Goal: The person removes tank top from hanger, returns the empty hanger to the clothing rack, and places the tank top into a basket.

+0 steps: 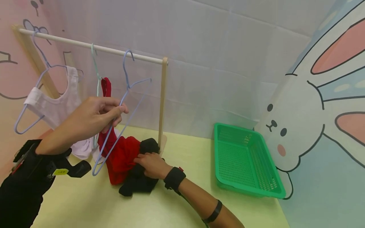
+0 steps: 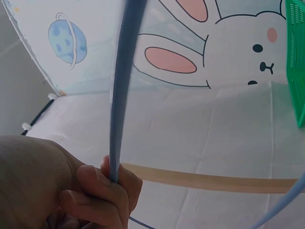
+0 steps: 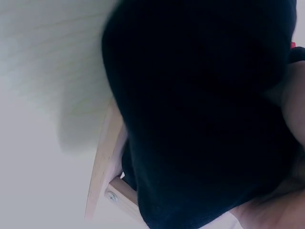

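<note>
My left hand (image 1: 95,115) pinches one sloping side of a light blue clothes hanger (image 1: 128,85), whose hook overlaps the rail in the head view. The same hanger (image 2: 123,81) rises from between my fingers in the left wrist view. Lower down, my right hand (image 1: 154,165) grips a black garment (image 1: 142,183) bunched on the table, its fingertips at the edge of a red garment (image 1: 119,160). Black cloth (image 3: 200,114) fills most of the right wrist view and hides most of that hand.
A rack with a white rail (image 1: 77,42) and wooden posts stands at the left. From it hang a white sleeveless top (image 1: 58,109) on a blue hanger and red cloth on a pale green hanger (image 1: 95,61). A green plastic basket (image 1: 216,158) sits at the right, beside a rabbit-print backdrop.
</note>
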A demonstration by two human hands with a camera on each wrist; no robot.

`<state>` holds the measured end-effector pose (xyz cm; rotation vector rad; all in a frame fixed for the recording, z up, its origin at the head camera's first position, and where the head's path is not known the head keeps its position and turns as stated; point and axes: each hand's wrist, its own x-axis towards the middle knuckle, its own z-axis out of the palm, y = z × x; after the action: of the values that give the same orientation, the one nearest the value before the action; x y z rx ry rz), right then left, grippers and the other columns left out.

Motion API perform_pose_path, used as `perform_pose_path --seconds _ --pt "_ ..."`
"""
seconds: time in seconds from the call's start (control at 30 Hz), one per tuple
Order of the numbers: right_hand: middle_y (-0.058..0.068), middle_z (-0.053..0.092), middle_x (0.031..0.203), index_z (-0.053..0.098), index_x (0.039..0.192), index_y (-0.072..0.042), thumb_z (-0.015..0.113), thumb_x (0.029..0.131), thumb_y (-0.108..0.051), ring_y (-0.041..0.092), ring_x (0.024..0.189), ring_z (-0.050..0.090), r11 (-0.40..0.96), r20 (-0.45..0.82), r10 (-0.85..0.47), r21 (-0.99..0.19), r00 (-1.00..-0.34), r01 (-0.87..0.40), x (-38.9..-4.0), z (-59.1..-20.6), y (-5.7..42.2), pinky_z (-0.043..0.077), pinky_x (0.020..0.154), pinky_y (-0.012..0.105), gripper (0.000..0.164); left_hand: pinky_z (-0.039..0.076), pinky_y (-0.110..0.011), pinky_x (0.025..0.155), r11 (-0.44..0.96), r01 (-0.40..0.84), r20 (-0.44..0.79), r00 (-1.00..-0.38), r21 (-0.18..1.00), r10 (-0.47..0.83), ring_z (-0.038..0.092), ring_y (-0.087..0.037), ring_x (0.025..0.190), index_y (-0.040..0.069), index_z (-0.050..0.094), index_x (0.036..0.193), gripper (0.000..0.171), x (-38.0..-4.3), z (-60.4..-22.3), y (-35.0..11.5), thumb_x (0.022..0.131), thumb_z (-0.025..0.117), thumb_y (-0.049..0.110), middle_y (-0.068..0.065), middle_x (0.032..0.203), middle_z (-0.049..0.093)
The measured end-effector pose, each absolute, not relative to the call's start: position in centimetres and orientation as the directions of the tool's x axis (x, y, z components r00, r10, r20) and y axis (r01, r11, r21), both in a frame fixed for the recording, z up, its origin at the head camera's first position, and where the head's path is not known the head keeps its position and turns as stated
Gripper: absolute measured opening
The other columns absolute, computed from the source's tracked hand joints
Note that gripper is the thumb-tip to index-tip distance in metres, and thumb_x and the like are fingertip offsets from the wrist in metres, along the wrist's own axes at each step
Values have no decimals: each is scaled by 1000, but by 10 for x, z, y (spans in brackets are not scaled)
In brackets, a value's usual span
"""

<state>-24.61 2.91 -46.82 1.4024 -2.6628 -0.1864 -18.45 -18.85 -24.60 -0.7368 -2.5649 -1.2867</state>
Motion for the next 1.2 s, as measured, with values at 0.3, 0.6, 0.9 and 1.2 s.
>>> perform_pose_path --seconds 0.3,0.6,0.9,1.2 --pt "-3 70 117 70 135 -22 75 92 -9 16 98 69 558 54 -829 144 -557 -817 -244 -459 33 53 76 25 45 45 -30 48 515 503 356 -862 695 361 52 -20 53 -1 70 116 16 -185 -246 -189 111 60 11 -6 71 60" --pt "-3 71 119 70 136 -22 76 92 -8 17 100 69 566 68 -825 124 -562 -815 -241 -448 38 54 80 26 46 43 -29 47 488 514 370 -854 706 365 50 -19 52 -2 69 114 15 -186 -247 -189 111 59 9 -6 70 59" --pt "-2 70 120 71 135 -21 76 91 -7 18 99 69 577 91 -817 111 -570 -809 -236 -440 45 54 82 26 47 45 -29 50 498 497 356 -864 711 355 50 -20 53 -2 69 116 16 -185 -245 -188 110 59 9 -4 70 59" --pt "-2 70 109 72 135 -23 78 90 -7 15 91 69 574 142 -818 130 -557 -809 -234 -431 52 53 74 24 48 45 -28 50 503 480 337 -873 719 352 49 -19 53 -3 69 119 19 -184 -244 -187 111 58 11 -8 72 60"
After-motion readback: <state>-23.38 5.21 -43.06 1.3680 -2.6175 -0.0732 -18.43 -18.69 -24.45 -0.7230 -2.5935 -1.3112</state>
